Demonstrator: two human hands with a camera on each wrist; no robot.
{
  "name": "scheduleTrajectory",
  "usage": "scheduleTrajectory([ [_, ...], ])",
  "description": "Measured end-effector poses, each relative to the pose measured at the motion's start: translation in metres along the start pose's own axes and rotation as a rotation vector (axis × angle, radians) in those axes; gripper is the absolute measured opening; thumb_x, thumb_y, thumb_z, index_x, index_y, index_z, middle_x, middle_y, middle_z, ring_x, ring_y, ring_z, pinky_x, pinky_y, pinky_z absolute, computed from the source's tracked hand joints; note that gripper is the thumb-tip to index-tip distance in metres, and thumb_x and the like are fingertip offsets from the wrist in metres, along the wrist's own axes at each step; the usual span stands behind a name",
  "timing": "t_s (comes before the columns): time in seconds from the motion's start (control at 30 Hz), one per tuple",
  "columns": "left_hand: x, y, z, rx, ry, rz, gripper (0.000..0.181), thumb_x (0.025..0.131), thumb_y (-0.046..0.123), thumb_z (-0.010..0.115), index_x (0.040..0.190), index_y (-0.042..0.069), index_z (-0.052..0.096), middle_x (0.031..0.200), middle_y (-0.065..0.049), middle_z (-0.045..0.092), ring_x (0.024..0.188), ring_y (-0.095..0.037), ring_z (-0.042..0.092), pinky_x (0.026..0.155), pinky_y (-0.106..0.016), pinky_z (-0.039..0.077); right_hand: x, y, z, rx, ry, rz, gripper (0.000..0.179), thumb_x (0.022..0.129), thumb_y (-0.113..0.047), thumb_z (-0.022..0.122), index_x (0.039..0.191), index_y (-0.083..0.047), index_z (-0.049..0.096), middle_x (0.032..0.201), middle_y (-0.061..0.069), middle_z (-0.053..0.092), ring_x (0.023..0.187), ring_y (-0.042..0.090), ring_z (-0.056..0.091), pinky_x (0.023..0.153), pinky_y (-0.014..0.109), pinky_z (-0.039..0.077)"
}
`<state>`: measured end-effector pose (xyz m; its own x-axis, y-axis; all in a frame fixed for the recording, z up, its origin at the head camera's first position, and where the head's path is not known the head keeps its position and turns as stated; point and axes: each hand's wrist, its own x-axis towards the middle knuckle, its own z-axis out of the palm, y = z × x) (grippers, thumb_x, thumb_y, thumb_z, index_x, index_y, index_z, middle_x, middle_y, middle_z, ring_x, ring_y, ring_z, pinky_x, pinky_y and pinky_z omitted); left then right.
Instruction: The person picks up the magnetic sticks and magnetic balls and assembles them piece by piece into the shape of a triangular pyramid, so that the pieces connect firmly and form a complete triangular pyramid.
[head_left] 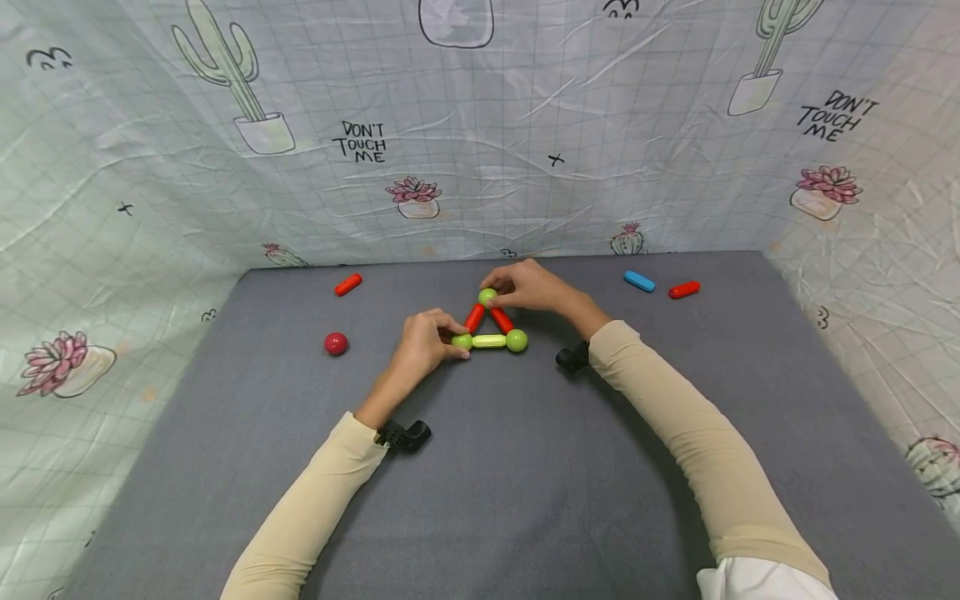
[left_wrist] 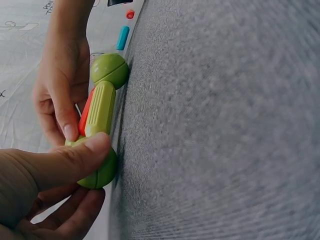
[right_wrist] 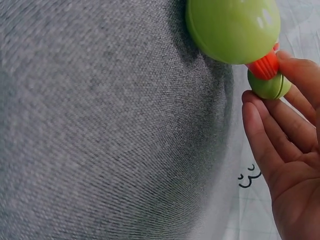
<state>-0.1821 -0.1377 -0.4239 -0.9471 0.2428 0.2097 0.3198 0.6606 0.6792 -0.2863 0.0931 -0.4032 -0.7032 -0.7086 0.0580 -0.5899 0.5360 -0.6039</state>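
A triangle of toy rods and balls lies flat on the grey table. Two red rods (head_left: 474,319) and one light green rod (head_left: 490,341) form its sides, with green balls at the corners. My left hand (head_left: 424,340) pinches the near left green ball (left_wrist: 106,167) between thumb and fingers. At the far corner, my right hand (head_left: 531,287) grips another green ball (head_left: 487,297). The near right green ball (head_left: 517,341) is untouched by either hand; it looms large in the right wrist view.
To the left lie a red rod (head_left: 348,285) and a red ball (head_left: 336,343). At the back right are a blue rod (head_left: 639,282) and another red rod (head_left: 684,290). A printed cloth (head_left: 480,200) hangs behind the grey table (head_left: 510,483).
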Motion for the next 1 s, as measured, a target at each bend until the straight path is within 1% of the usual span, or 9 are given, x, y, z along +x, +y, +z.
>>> scheduleTrajectory([
  [0.2, 0.0, 0.002, 0.001, 0.02, 0.0, 0.008, 0.033, 0.066, 0.007, 0.096, 0.097, 0.006, 0.082, 0.087, -0.006, 0.07, 0.079, -0.02, 0.068, 0.07, -0.031, 0.058, -0.001, 0.001, 0.001, 0.013, -0.01, 0.011, 0.036, 0.098, -0.026, 0.071, 0.129, -0.007, 0.069, 0.123, 0.009, 0.072, 0.111, 0.023, 0.069, 0.094, 0.036, 0.057],
  [0.33, 0.0, 0.002, 0.002, 0.019, 0.005, 0.006, 0.033, 0.066, 0.007, 0.096, 0.096, 0.005, 0.082, 0.087, -0.007, 0.071, 0.078, -0.02, 0.068, 0.07, -0.032, 0.058, -0.002, 0.002, 0.002, 0.027, -0.021, 0.002, 0.037, 0.1, -0.024, 0.068, 0.133, -0.007, 0.066, 0.126, 0.009, 0.07, 0.113, 0.023, 0.068, 0.096, 0.036, 0.056],
  [0.47, 0.0, 0.002, 0.002, 0.02, 0.01, 0.01, 0.034, 0.065, 0.006, 0.096, 0.096, 0.005, 0.082, 0.087, -0.007, 0.071, 0.078, -0.021, 0.068, 0.07, -0.032, 0.058, -0.009, 0.001, 0.001, -0.001, -0.004, -0.007, 0.037, 0.102, -0.021, 0.065, 0.136, -0.006, 0.064, 0.131, 0.01, 0.068, 0.114, 0.025, 0.068, 0.096, 0.039, 0.056],
  [0.57, -0.001, 0.002, 0.003, 0.015, 0.012, 0.011, 0.034, 0.065, 0.006, 0.096, 0.096, 0.004, 0.082, 0.087, -0.008, 0.071, 0.078, -0.022, 0.069, 0.071, -0.033, 0.059, -0.019, -0.002, -0.001, -0.031, 0.019, 0.002, 0.037, 0.102, -0.02, 0.065, 0.137, -0.006, 0.063, 0.131, 0.011, 0.068, 0.113, 0.027, 0.068, 0.095, 0.04, 0.056],
  [0.67, -0.001, 0.002, 0.003, 0.008, 0.014, 0.014, 0.034, 0.065, 0.006, 0.096, 0.096, 0.004, 0.082, 0.088, -0.009, 0.071, 0.079, -0.023, 0.069, 0.071, -0.033, 0.059, -0.032, -0.005, -0.003, -0.028, 0.023, 0.017, 0.037, 0.102, -0.02, 0.065, 0.136, -0.006, 0.063, 0.13, 0.012, 0.068, 0.112, 0.027, 0.069, 0.094, 0.039, 0.057],
  [0.87, -0.001, 0.002, 0.004, 0.007, 0.014, 0.005, 0.033, 0.066, 0.006, 0.096, 0.096, 0.004, 0.082, 0.089, -0.009, 0.07, 0.08, -0.023, 0.069, 0.071, -0.031, 0.059, -0.06, -0.009, -0.001, -0.025, -0.002, 0.024, 0.037, 0.098, -0.021, 0.071, 0.13, -0.004, 0.066, 0.123, 0.011, 0.07, 0.105, 0.022, 0.071, 0.091, 0.037, 0.058],
  [1.0, -0.003, 0.006, 0.007, 0.011, 0.01, 0.009, 0.034, 0.066, 0.008, 0.096, 0.097, 0.004, 0.082, 0.089, -0.008, 0.071, 0.08, -0.022, 0.069, 0.071, -0.031, 0.059, -0.074, -0.011, 0.004, -0.027, -0.023, 0.022, 0.035, 0.096, -0.024, 0.073, 0.126, -0.005, 0.069, 0.119, 0.01, 0.072, 0.101, 0.021, 0.071, 0.088, 0.036, 0.059],
])
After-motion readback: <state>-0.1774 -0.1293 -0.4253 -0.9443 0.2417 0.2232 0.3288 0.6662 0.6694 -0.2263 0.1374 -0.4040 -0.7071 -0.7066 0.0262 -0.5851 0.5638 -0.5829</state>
